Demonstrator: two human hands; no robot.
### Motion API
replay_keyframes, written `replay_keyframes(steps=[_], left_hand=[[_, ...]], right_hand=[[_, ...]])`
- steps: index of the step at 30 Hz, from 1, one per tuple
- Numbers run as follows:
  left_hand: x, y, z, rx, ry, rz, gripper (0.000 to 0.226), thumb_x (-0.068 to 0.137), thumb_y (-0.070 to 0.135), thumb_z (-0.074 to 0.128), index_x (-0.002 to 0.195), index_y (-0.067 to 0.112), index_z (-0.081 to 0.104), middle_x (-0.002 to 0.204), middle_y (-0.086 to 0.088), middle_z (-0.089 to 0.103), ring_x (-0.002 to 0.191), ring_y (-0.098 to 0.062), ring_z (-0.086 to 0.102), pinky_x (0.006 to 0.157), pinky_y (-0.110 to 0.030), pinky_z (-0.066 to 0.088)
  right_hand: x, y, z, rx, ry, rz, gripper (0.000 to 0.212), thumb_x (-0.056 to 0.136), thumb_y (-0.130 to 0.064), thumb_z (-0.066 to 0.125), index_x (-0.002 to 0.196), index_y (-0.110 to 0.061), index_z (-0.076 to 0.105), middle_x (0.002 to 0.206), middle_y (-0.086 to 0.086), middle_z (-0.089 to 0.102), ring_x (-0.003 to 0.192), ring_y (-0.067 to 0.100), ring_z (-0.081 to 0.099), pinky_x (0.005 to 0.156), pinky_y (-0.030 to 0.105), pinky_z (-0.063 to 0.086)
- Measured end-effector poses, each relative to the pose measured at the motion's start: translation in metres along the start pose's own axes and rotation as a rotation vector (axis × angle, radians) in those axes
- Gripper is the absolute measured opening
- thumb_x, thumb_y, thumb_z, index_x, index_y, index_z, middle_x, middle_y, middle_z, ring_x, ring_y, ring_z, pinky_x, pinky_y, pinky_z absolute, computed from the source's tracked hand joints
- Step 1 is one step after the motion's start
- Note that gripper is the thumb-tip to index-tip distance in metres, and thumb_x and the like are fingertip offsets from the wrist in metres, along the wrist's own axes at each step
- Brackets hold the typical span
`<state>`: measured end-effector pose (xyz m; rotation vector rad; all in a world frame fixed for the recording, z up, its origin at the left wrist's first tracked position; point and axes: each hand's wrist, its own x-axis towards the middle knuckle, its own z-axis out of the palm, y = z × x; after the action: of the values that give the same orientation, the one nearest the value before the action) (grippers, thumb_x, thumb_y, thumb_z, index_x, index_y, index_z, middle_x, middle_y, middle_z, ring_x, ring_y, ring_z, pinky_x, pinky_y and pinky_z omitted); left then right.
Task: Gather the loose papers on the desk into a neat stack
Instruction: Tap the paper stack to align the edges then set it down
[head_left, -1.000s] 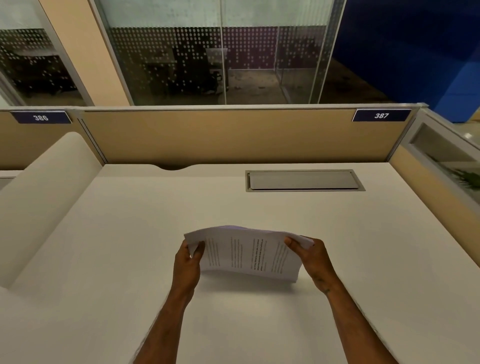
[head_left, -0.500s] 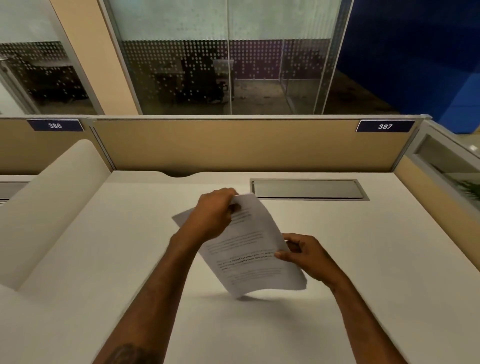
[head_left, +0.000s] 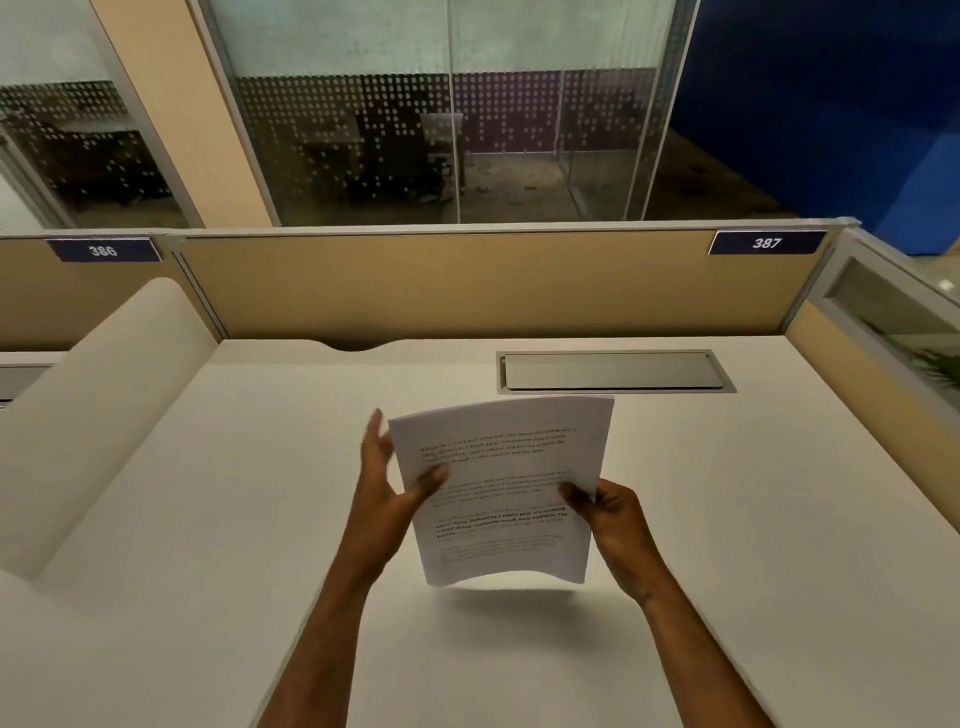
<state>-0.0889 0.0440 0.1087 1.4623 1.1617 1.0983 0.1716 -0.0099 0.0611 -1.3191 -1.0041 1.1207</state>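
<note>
A stack of printed white papers (head_left: 506, 488) is held upright above the white desk (head_left: 218, 519), text facing me, its bottom edge hanging a little off the surface. My left hand (head_left: 384, 488) holds the stack's left edge, thumb on the front and fingers stretched up behind it. My right hand (head_left: 608, 514) pinches the right edge lower down, thumb across the printed page. The sheets look roughly aligned at the top edge. No loose sheets show on the desk.
A grey metal cable hatch (head_left: 613, 370) is set into the desk behind the papers. A tan partition (head_left: 467, 286) closes the back, with a glass-topped side panel (head_left: 893, 332) on the right and a cream curved divider (head_left: 93, 405) on the left.
The stack went from lying sideways between both hands to standing upright in portrait. My left hand dropped from the top corner to the left edge; the sheets now sit squarer.
</note>
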Motion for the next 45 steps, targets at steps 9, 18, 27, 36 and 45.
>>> replay_keyframes(steps=[9,18,27,36,45], left_hand=[[-0.037,-0.083,0.032,-0.187,0.07,-0.2,0.025,0.101,0.029,0.055,0.124,0.028,0.064,0.118,-0.001,0.073,0.111,-0.02,0.068,0.092,-0.039,0.056],[-0.045,-0.106,0.058,-0.104,0.148,-0.359,0.025,0.107,0.033,0.035,0.115,0.048,0.053,0.116,0.011,0.066,0.105,-0.005,0.065,0.078,-0.02,0.053],[-0.009,-0.095,0.06,0.015,0.248,-0.324,0.019,0.105,0.032,0.044,0.108,0.018,0.057,0.1,-0.001,0.069,0.09,-0.017,0.069,0.064,-0.022,0.052],[0.033,-0.066,0.05,0.136,0.416,-0.138,0.038,0.104,0.026,0.048,0.14,0.016,0.05,0.12,0.002,0.063,0.101,-0.019,0.063,0.089,-0.03,0.052],[0.088,-0.075,0.018,0.202,0.349,-0.175,0.041,0.106,0.02,0.039,0.146,0.011,0.046,0.124,-0.005,0.064,0.107,-0.027,0.066,0.097,-0.044,0.056]], right_hand=[[-0.006,0.035,0.007,-0.017,0.013,0.085,0.023,0.083,-0.049,0.066,0.1,-0.039,0.078,0.104,-0.007,0.079,0.093,0.011,0.075,0.071,0.02,0.059],[-0.005,0.067,0.001,-0.109,-0.026,0.214,0.017,0.088,-0.045,0.063,0.1,-0.044,0.076,0.103,-0.012,0.078,0.092,0.004,0.074,0.072,0.018,0.059],[0.006,0.077,-0.002,-0.269,0.054,0.239,0.019,0.099,-0.025,0.056,0.108,-0.017,0.07,0.108,0.001,0.075,0.098,0.023,0.071,0.09,0.047,0.058],[0.048,0.049,0.034,-0.159,0.178,0.132,0.043,0.101,-0.02,0.054,0.143,-0.024,0.047,0.125,-0.003,0.064,0.11,0.02,0.067,0.094,0.043,0.059],[0.091,0.049,0.078,-0.264,0.257,0.124,0.05,0.104,-0.02,0.045,0.153,-0.025,0.033,0.133,-0.002,0.063,0.114,0.02,0.065,0.099,0.045,0.055]])
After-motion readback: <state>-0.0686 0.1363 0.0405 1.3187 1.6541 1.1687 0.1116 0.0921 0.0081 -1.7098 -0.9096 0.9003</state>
